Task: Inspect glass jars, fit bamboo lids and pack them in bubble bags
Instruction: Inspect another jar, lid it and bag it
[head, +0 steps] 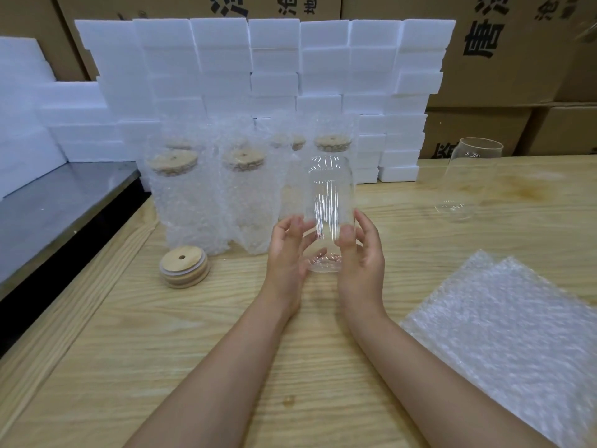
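Between my two palms, over the middle of the wooden table [226, 350], I hold a bare glass jar [328, 202] standing on end. My left hand [286, 253] curls round its lower left side with the fingertips on the glass. My right hand [363, 253] cups the lower right side, thumb laid across the front. Both hands are drawn in narrow about the jar's lower half. Whether its lower end touches the wood I cannot tell.

Near my left hand, a little to its left, a small stack of bamboo lids [184, 266] lies on the table, the top one showing its round hole. Behind the stack and behind the jar stand the bagged jars [184, 202], each lidded in bamboo and wrapped in bubble film, set close together in rows.

To my right a flat pile of bubble bags [504, 344] lies near the table's edge. Farther back on that side a second glass jar [468, 179] stands apart, mouth up.

Along the back, white foam blocks [274, 59] are stacked like a wall, with printed cardboard boxes [517, 59] behind them. A grey metal surface [64, 202] adjoins the table on my left.
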Demonstrator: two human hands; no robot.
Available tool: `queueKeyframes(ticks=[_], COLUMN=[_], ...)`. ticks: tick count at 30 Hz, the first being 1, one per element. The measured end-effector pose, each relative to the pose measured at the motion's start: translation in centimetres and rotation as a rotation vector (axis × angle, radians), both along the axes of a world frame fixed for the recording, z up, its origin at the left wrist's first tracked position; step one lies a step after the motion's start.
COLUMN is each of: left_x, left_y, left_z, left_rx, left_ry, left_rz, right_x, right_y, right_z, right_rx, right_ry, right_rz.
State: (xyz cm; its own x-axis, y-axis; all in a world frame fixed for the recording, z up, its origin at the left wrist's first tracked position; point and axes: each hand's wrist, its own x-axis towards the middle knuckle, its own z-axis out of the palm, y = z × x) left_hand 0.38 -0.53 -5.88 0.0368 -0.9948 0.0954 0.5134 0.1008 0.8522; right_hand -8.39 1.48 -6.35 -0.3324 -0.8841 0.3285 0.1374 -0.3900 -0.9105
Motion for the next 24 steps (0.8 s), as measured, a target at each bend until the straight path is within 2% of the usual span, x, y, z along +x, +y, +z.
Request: queueKeyframes(ticks=[5, 9, 12, 15, 19, 24], left_x=[0.5, 0.5, 0.6, 0.6, 0.7, 0.4], left_y=[0.0, 0.2, 0.1, 0.0, 0.0, 0.0], left_z=[0.3, 0.5, 0.2, -0.2, 0.0, -0.1], left_rx=[0.068, 0.089, 0.064, 0.036, 0.037, -0.013], left_ry=[0.069, 0.065, 0.077, 0.072, 0.046, 0.014], left_rz=[-0.093, -0.204, -0.214, -0.208, -0.172, -0.084], right_x=[-0.2, -0.1, -0.1, -0.2, -0.3, -0.3], right_y=[-0.3, -0.7, -0.9, -1.0, -0.6, 0.0], right_z=[-0.3, -0.2, 0.0, -0.1, -0.1, 0.4], right_rx=[0.056, 0.130, 0.165, 0.179, 0.138, 0.079], right_ry=[-0.053, -0.241, -0.295, -0.259, -0.084, -0.049], right_rz=[0.032, 0.132, 0.164, 0.143, 0.027, 0.031])
